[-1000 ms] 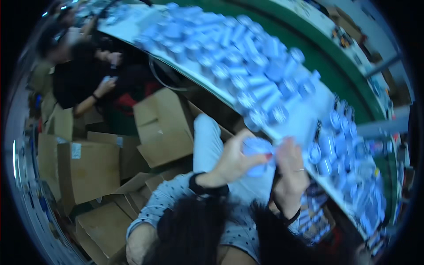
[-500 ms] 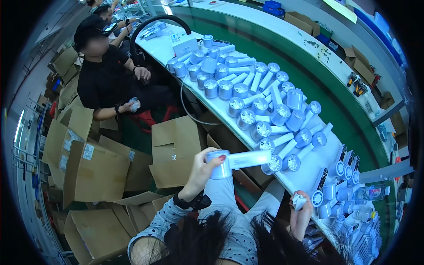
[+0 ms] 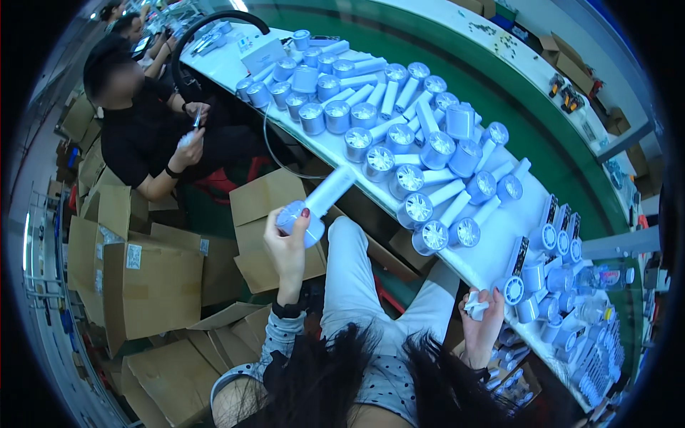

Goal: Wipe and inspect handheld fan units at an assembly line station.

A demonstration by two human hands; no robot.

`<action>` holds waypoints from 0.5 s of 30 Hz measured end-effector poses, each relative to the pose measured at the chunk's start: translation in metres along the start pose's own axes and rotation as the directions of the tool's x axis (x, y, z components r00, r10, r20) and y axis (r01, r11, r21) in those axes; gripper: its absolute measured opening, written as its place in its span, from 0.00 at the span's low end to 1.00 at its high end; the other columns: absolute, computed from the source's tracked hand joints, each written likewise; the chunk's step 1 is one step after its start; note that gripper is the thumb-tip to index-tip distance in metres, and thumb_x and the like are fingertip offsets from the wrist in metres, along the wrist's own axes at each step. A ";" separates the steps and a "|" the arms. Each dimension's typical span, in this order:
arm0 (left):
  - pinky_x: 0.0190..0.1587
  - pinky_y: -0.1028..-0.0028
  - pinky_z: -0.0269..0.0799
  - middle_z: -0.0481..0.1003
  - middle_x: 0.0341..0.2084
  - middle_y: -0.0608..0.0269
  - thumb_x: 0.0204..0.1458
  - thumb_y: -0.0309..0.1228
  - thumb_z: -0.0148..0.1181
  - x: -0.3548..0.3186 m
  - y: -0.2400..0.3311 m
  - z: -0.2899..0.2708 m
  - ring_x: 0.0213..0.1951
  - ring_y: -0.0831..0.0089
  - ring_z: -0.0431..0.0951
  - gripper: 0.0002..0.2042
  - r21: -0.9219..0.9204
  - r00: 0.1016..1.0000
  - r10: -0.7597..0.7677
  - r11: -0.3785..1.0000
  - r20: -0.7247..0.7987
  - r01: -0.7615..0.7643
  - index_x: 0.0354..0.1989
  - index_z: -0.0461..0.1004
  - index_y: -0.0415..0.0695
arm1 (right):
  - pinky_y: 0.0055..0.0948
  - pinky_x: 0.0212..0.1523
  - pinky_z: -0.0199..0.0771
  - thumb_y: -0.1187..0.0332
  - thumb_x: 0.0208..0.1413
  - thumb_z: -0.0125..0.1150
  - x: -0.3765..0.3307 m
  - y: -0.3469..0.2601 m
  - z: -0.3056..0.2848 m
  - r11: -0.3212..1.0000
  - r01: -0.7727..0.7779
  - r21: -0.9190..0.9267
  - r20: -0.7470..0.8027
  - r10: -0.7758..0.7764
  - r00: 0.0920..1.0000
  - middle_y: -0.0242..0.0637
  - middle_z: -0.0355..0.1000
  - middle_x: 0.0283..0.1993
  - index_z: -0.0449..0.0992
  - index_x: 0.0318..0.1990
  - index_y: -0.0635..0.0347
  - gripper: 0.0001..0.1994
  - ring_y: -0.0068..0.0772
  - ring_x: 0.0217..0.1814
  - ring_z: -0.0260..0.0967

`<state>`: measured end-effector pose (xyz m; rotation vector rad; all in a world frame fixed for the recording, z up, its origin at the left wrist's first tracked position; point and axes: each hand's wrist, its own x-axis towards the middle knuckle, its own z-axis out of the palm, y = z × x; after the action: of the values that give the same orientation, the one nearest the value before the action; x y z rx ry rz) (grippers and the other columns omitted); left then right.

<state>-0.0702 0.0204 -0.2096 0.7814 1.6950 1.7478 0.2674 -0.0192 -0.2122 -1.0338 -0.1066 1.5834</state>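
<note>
My left hand (image 3: 287,248) is closed round the round head of a white handheld fan (image 3: 330,191), out in front of the table's near edge. The fan's handle tilts up and to the right. In my right hand (image 3: 485,327) is a crumpled white cloth or tissue (image 3: 475,307), pinched low beside the table's edge. Many similar handheld fans (image 3: 431,237) lie in rows on the white table (image 3: 479,267), several with their bladed round ends facing me. Nearest my right hand is a fan (image 3: 513,290) with a dark strip along its handle.
A co-worker in black (image 3: 135,135) sits at the left, holding a small object. Open cardboard boxes (image 3: 163,285) fill the floor on my left. More fans, a plastic bottle (image 3: 599,277) and a stacked rack (image 3: 596,378) stand at the right. A white box (image 3: 260,53) sits at the table's far end.
My left hand has moved left, and the fan's handle has swung from level to pointing up and right. My right hand has risen slightly with the cloth. The co-worker's hands have come together.
</note>
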 end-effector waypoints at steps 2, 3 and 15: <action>0.33 0.81 0.65 0.71 0.27 0.65 0.46 0.30 0.58 0.002 0.004 0.002 0.30 0.82 0.69 0.11 0.273 0.973 0.227 0.939 -0.039 -0.209 0.35 0.70 0.36 | 0.27 0.32 0.62 0.59 0.56 0.44 -0.003 0.000 0.001 1.000 0.028 0.003 -0.069 -0.028 0.997 0.39 0.63 0.27 0.61 0.19 0.58 0.17 0.34 0.29 0.63; 0.36 0.81 0.65 0.71 0.28 0.65 0.45 0.29 0.59 0.000 0.012 0.005 0.31 0.81 0.69 0.12 0.272 0.971 0.237 0.937 -0.028 -0.221 0.36 0.69 0.36 | 0.26 0.30 0.61 0.59 0.56 0.44 -0.001 0.001 -0.003 1.000 0.027 0.007 -0.040 -0.027 0.999 0.37 0.62 0.26 0.60 0.19 0.57 0.17 0.32 0.28 0.62; 0.37 0.79 0.65 0.69 0.30 0.64 0.42 0.31 0.61 0.018 0.047 0.039 0.33 0.79 0.69 0.15 0.200 0.903 0.429 0.884 0.012 -0.423 0.38 0.70 0.36 | 0.20 0.16 0.45 0.64 0.57 0.44 -0.002 0.003 -0.004 0.988 -0.091 0.123 0.050 0.086 0.995 0.27 0.50 0.16 0.56 0.21 0.53 0.13 0.20 0.13 0.45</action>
<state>-0.0534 0.0584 -0.1618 1.3066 1.8409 1.8966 0.2677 -0.0242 -0.2154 -0.9166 0.0087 1.6722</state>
